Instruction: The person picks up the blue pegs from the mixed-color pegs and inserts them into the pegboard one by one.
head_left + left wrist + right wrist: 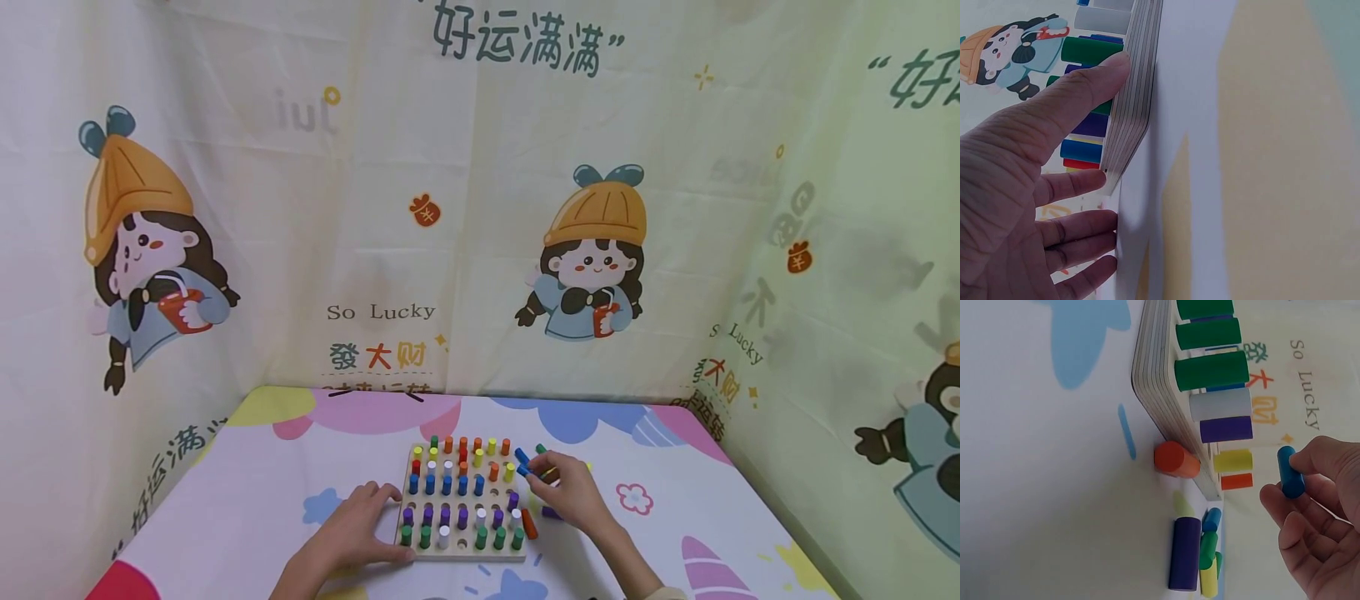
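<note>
A wooden pegboard (465, 557) lies on the table, with rows of coloured pegs upright in its holes. My left hand (356, 527) is at its left side. The thumb touches the near-left corner and the other fingers reach along the left edge, extended in the left wrist view. Past the board's right edge, my right hand (566, 492) pinches a blue peg (1290, 472) between thumb and fingers, raised above the table. Some holes show bare, among them one in the front row and several toward the right side.
Loose pegs lie right of the board: an orange-red peg (1175, 459) against its edge, a purple peg (1185, 553), a blue peg (1212, 519), a green peg (1208, 550) and a yellow peg (1209, 579). A printed curtain (480, 250) hangs behind the patterned table (645, 550).
</note>
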Motion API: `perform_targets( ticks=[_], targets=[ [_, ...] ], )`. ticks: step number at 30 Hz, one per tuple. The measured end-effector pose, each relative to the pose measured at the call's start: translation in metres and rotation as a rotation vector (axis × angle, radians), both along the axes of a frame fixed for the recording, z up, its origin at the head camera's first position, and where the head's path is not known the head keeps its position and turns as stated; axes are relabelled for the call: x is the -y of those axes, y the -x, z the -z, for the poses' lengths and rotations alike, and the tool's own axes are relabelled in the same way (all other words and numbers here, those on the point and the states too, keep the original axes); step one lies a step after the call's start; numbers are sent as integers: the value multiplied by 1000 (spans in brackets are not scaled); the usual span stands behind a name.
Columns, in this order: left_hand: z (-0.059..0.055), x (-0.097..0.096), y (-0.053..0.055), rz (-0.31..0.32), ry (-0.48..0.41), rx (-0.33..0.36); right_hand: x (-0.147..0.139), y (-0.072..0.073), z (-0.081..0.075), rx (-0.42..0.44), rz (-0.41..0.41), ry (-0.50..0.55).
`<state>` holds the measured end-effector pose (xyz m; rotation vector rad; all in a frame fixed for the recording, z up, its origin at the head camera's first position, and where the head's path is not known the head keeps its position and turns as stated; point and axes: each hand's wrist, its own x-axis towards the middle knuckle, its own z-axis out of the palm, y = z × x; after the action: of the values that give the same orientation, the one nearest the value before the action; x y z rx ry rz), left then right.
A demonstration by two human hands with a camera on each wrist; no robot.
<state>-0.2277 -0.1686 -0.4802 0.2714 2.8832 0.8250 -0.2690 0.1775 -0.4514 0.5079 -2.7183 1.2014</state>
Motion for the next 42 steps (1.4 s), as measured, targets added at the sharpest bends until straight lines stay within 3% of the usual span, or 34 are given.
perform_targets(
  ticks=[11, 42],
  targets=[
    [-2, 1, -2, 16, 3, -13, 12, 0, 2, -5, -52, -8],
    [-2, 1, -1, 9, -14, -1, 34, 6, 6, 47, -71, -43]
  ],
)
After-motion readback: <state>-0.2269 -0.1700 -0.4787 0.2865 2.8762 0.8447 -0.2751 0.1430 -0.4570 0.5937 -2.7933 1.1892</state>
